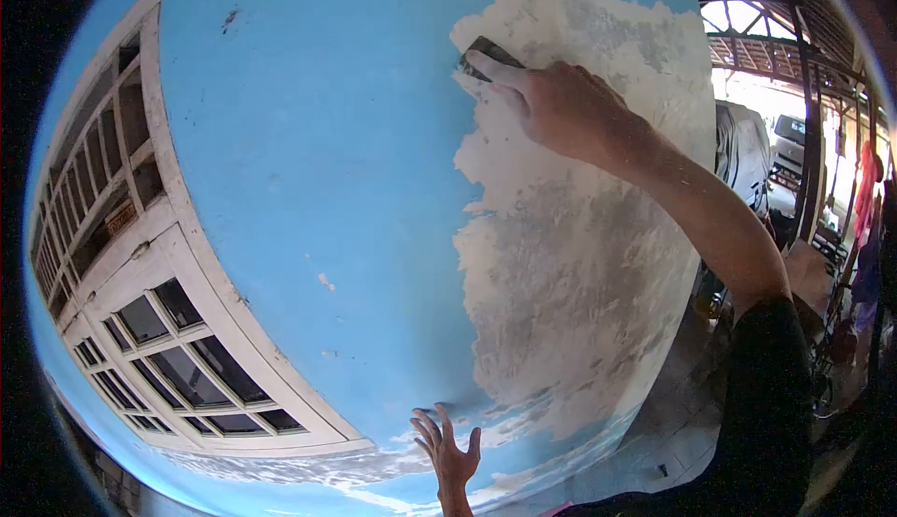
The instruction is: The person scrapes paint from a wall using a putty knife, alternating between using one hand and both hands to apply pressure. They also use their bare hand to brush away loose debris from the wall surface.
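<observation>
My right hand (570, 111) is raised high and closed round a scraper (492, 50) with a dark flat blade. The forefinger lies stretched along the blade, which rests at the ragged left edge of the bare patch (579, 265), where pale plaster shows through the blue paint. Low on the wall (318, 171), my left hand (452, 456) is open, its fingers spread and pointing up, with the fingertips at the blue surface just left of the patch. Nothing is in that hand.
A white-framed window and door (201, 363) with glass panes fill the left side. Small chips mark the blue paint. Beyond the wall's right edge are a tiled floor (687, 424), a covered object (743, 148), a parked vehicle (790, 143) and hanging cloths (867, 181) under a roof.
</observation>
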A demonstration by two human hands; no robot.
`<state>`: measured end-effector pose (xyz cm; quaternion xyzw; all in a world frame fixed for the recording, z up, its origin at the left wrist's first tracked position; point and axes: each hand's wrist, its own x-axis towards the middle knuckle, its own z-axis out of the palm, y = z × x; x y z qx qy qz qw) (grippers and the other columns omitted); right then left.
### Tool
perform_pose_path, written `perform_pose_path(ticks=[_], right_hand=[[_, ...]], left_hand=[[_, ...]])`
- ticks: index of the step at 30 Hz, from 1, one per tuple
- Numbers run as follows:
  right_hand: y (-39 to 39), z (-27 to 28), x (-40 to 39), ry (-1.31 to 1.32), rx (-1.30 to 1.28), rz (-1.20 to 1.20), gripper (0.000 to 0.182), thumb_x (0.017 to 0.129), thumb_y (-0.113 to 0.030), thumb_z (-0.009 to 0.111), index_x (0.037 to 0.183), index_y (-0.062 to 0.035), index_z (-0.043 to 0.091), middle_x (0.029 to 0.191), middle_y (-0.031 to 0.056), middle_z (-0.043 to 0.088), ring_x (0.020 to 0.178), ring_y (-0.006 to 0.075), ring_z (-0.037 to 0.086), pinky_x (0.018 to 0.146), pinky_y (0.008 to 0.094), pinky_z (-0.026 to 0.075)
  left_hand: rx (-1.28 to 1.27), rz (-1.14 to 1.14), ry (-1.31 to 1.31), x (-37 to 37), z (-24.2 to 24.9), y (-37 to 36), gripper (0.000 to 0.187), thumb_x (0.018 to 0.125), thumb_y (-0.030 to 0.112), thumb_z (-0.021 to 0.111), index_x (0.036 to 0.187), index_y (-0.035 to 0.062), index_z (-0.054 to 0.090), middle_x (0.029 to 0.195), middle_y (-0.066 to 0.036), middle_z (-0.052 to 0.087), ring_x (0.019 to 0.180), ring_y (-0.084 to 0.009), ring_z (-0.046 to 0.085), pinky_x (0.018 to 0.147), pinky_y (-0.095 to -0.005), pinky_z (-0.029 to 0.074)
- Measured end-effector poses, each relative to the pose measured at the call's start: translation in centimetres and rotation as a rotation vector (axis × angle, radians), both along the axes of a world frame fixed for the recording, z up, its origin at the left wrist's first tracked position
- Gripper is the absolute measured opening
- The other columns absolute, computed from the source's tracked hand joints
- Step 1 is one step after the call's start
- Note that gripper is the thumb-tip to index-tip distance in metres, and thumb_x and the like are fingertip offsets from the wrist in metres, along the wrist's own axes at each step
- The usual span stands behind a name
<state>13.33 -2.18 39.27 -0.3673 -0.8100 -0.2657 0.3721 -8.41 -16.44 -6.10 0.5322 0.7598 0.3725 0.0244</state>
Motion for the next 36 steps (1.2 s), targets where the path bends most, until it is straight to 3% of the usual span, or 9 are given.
perform_pose_path(ticks=[8,19,22,25,28,31,33,36], right_hand=[[1.7,-1.0,1.1,0.007,0.114,0.063,0.042,0.098,-0.019,0.044,0.141,-0.0195,0.044,0.078,0.019,0.067,0.063,0.0314,0.067,0.069,0.0459,0.056],[1.4,-0.4,1.1,0.015,0.015,0.095,0.044,0.097,-0.021,0.046,0.141,-0.0194,0.043,0.082,0.0201,0.068,0.071,0.0359,0.068,0.071,0.0509,0.055],[1.7,0.7,0.5,-0.06,0.049,0.077,0.042,0.095,-0.02,0.047,0.137,-0.0155,0.045,0.078,0.024,0.066,0.073,0.0391,0.068,0.068,0.0512,0.056],[0.3,-1.6,1.5,-0.061,0.044,0.092,0.035,0.093,-0.018,0.049,0.128,-0.0133,0.051,0.078,0.024,0.066,0.073,0.0385,0.068,0.068,0.0504,0.056],[1.1,-2.3,1.2,-0.053,0.005,0.089,0.034,0.093,-0.017,0.049,0.126,-0.0119,0.052,0.078,0.0244,0.066,0.073,0.0388,0.068,0.067,0.0502,0.056],[2.0,-1.1,0.5,-0.046,-0.056,0.023,0.042,0.094,-0.02,0.048,0.135,-0.0144,0.047,0.079,0.0249,0.066,0.074,0.0405,0.068,0.07,0.0515,0.056],[0.5,-0.9,0.3,-0.021,0.039,0.103,0.047,0.097,-0.021,0.046,0.144,-0.0189,0.038,0.072,0.022,0.065,0.064,0.038,0.066,0.067,0.049,0.055],[0.4,-3.2,1.8,-0.072,-0.048,0.031,0.046,0.098,-0.022,0.045,0.144,-0.0184,0.039,0.073,0.0231,0.065,0.067,0.0389,0.066,0.07,0.049,0.055]], left_hand=[[0.017,0.0,-0.009,-0.1,0.2,0.5,0.091,0.084,0.047,0.066,0.153,0.0165,0.015,0.156,-0.026,-0.004,0.142,-0.0501,-0.004,0.105,-0.073,0.01],[0.055,-0.028,-0.099,-0.3,0.0,-0.5,0.086,0.085,0.041,0.067,0.152,0.0182,0.019,0.157,-0.024,-0.003,0.143,-0.0479,0.002,0.105,-0.0714,0.015],[0.194,-0.047,-0.12,0.9,0.1,0.5,0.084,0.085,0.037,0.069,0.152,0.0167,0.022,0.156,-0.026,-0.001,0.143,-0.0478,0.003,0.105,-0.0707,0.017],[0.159,-0.055,-0.191,1.1,1.7,-0.5,0.084,0.084,0.034,0.069,0.151,0.0145,0.023,0.156,-0.027,-0.002,0.143,-0.048,0.003,0.106,-0.0694,0.019],[0.179,-0.071,-0.221,-0.1,-0.6,-0.9,0.085,0.084,0.035,0.069,0.151,0.0127,0.021,0.156,-0.027,-0.005,0.143,-0.048,0.003,0.106,-0.0673,0.021],[0.161,-0.061,-0.286,1.4,1.4,-0.8,0.086,0.084,0.033,0.07,0.151,0.011,0.021,0.154,-0.03,-0.003,0.142,-0.0482,0.008,0.108,-0.06,0.025],[0.19,-0.056,-0.339,2.5,2.2,0.0,0.087,0.084,0.032,0.07,0.151,0.0106,0.02,0.154,-0.031,-0.002,0.141,-0.048,0.01,0.109,-0.0575,0.027],[0.2,-0.079,-0.346,1.8,1.6,-0.6,0.087,0.084,0.03,0.07,0.151,0.0102,0.02,0.153,-0.033,0.001,0.141,-0.0481,0.013,0.108,-0.0542,0.031]])
